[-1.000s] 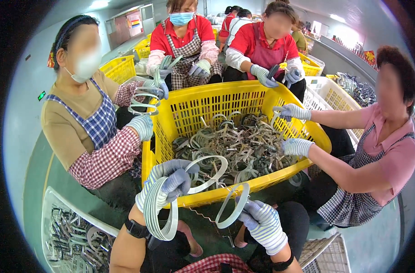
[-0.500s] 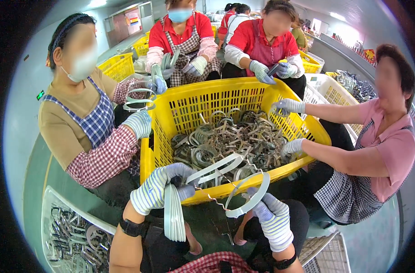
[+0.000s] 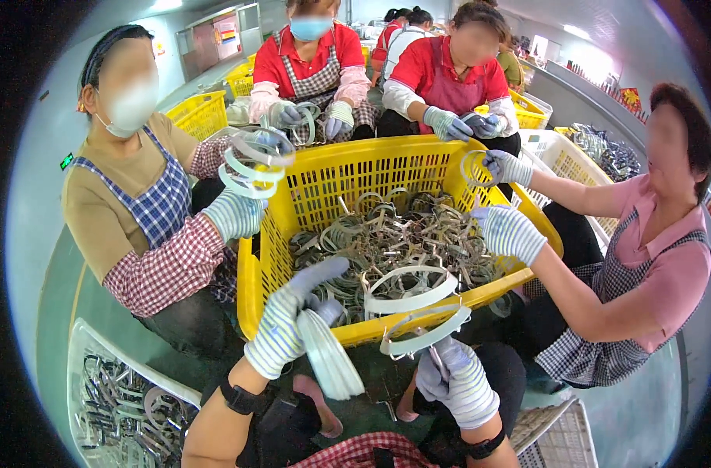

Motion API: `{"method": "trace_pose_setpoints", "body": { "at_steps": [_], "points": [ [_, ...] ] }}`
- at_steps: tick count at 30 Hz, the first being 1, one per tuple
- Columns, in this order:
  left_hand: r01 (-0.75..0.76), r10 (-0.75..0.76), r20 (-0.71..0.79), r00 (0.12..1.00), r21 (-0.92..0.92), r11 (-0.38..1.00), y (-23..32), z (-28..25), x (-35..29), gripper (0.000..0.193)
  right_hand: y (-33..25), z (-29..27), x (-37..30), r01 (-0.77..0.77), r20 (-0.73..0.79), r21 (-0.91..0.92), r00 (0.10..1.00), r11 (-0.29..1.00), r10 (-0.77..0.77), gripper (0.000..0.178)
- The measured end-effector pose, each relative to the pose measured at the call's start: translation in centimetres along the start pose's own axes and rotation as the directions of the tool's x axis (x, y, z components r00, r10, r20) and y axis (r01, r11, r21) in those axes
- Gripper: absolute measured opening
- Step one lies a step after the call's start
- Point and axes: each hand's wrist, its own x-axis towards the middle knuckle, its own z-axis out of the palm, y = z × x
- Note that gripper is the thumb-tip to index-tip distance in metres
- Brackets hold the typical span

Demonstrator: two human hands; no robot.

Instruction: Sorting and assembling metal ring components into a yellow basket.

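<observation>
Left hand (image 3: 281,331): bundle of bands (image 3: 332,366) gripped by curled fingers, one finger spread apart | Right hand (image 3: 466,386), nearer: two loose bands (image 3: 418,302) pinched; located up-left of its fingertips, against yellow crate (image 3: 513,288); long axes slanted up rightward

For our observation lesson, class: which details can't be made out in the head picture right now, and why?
All in the head view:
Floor of the yellow basket: buried under the heap of bands.
Exact count of stacked bands at the left hand: overlapping and blurred.
How the right hand meets the nearer hoop: fingers and hoop overlap.
Near end of the left-hand white crate: cut off by the lower edge.
</observation>
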Motion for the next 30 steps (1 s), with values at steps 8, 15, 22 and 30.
{"method": "trace_pose_setpoints", "body": {
  "at_steps": [8,15,22,30],
  "points": [
    [-0.499,0.451,0.214,0.866,0.409,0.764,-2.9,2.9,1.1,0.028,1.1,-1.9,1.2,-0.06,0.207,0.096,0.978,0.994,0.039,0.046],
    [-0.588,0.589,0.259,0.765,0.652,0.478,-2.6,3.3,1.6,0.026,0.7,-2.0,2.5,-0.056,0.115,0.05,0.992,0.997,0.05,0.039],
    [-0.588,0.59,0.245,0.769,0.634,0.503,-2.6,4.2,3.2,0.033,1.0,-2.9,4.7,0.062,0.02,0.024,0.998,0.998,-0.062,0.029],
    [-0.445,0.492,-0.082,0.867,0.317,0.837,-3.3,4.3,4.2,0.045,0.9,-3.3,5.8,0.152,-0.025,0.019,0.988,0.988,-0.152,0.025]
  ]
}}
